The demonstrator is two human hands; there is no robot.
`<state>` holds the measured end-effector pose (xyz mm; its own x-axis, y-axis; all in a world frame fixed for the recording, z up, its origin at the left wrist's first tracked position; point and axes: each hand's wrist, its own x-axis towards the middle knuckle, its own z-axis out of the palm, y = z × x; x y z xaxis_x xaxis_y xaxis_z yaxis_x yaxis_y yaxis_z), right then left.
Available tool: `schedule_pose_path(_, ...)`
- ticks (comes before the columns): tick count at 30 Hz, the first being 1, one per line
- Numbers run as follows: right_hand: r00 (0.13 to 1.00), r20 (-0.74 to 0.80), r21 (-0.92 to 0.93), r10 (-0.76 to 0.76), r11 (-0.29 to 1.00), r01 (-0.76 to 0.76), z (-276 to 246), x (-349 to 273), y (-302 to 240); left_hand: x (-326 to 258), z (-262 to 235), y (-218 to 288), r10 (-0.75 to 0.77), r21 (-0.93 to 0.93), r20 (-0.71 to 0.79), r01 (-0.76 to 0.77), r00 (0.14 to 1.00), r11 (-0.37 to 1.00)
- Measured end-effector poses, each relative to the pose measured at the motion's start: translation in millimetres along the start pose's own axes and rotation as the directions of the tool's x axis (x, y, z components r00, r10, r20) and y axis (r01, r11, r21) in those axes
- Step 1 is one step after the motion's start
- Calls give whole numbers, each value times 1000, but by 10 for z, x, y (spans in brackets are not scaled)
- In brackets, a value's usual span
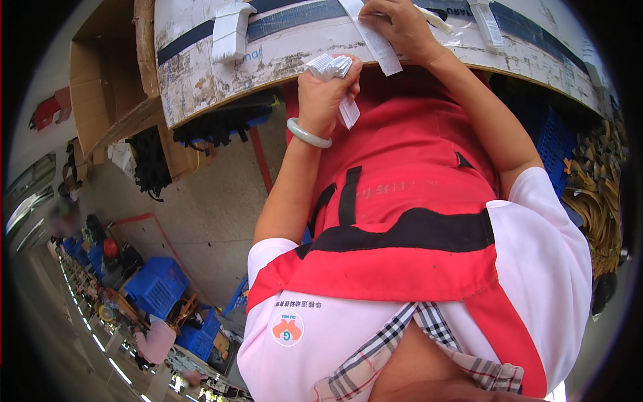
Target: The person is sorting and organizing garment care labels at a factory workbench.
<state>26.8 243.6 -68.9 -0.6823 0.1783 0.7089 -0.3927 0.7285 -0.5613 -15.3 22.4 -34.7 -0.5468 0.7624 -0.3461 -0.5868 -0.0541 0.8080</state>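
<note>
Scuffed white table [194, 84], far edge cut off by the frame. Across near edge, right of left hand [323, 97]: label strip [383, 53], upper end out of view. Right hand [408, 30] at strip's right side, fingertips against it; pinched or merely resting, cannot tell. Left hand over near edge, closed round folded labels [329, 65]: ends poking out above and below, middle hidden by fingers. Toward left edge, label stack [231, 33].
</note>
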Motion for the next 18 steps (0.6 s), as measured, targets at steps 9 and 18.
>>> schedule_pose_path(9,951,167,-241,262,946,-218,-155,101,-271,38,35,18,271,341,-50,-239,961,909)
schedule_pose_path(18,875,224,-107,429,903,-415,-214,170,-547,79,39,44,421,425,-72,-354,904,833)
